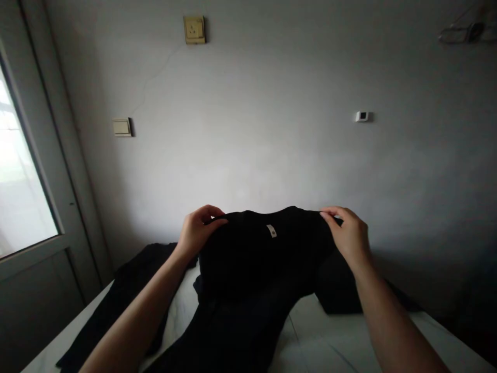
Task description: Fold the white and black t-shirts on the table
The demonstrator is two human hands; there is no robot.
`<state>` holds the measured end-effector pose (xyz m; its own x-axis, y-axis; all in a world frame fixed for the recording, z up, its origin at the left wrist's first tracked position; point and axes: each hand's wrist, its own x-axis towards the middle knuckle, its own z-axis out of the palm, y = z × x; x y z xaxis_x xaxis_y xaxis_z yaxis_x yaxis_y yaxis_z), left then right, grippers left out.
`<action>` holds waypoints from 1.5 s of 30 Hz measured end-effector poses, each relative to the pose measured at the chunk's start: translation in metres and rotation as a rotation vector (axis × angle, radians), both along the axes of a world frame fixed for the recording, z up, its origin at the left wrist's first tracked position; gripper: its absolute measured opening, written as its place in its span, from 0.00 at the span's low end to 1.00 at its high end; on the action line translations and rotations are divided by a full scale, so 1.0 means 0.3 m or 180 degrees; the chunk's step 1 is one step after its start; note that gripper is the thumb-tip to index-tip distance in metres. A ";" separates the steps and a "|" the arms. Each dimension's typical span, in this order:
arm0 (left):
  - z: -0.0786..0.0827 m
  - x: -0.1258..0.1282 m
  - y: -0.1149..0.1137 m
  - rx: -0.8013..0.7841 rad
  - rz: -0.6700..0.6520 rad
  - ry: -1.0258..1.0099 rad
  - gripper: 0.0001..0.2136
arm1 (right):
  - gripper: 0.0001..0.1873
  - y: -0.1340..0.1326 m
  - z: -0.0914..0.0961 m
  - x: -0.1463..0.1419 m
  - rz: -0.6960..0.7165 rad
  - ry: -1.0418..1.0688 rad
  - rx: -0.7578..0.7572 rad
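Observation:
A black top point(256, 264) is stretched between my two hands, its upper edge raised above the table and its lower part trailing toward me. A small white label point(271, 231) shows near the middle of that edge. My left hand point(200, 228) pinches the top's left shoulder between thumb and fingers. At the opposite shoulder, my right hand point(347, 228) grips the cloth in the same way. Beyond my left forearm, another dark garment point(143, 264) lies on the table. Dark cloth also hangs below my right hand; whether it all belongs to the top I cannot tell.
The white marbled table point(322, 336) stands against a grey wall point(248, 129). A socket point(194, 30), a switch point(122, 127) and a small white device point(362, 116) are on the wall. A glazed door point(39, 243) is at left, a hanger point(462, 33) at upper right.

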<state>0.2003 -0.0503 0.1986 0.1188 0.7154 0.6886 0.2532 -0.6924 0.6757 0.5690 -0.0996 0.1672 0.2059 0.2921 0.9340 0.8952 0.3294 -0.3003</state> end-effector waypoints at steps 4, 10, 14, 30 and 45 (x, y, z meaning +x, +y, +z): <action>-0.095 0.113 -0.065 -0.0417 -0.0723 -0.0879 0.13 | 0.10 -0.083 -0.044 -0.168 0.0146 0.0264 0.0124; -0.248 0.212 -0.060 -0.0959 -0.1185 -0.1529 0.15 | 0.06 -0.083 -0.135 -0.401 0.1239 0.0400 -0.0525; -0.319 0.214 -0.037 -0.1205 -0.1401 -0.1705 0.17 | 0.13 -0.082 -0.171 -0.433 0.1556 0.0306 -0.0861; -0.336 0.178 -0.032 -0.0335 -0.1112 -0.0390 0.10 | 0.11 0.012 -0.271 -0.448 0.2152 0.0134 -0.0262; -0.313 0.134 -0.045 0.0646 -0.0472 0.0483 0.02 | 0.25 -0.032 -0.271 -0.429 0.1263 -0.0793 0.0469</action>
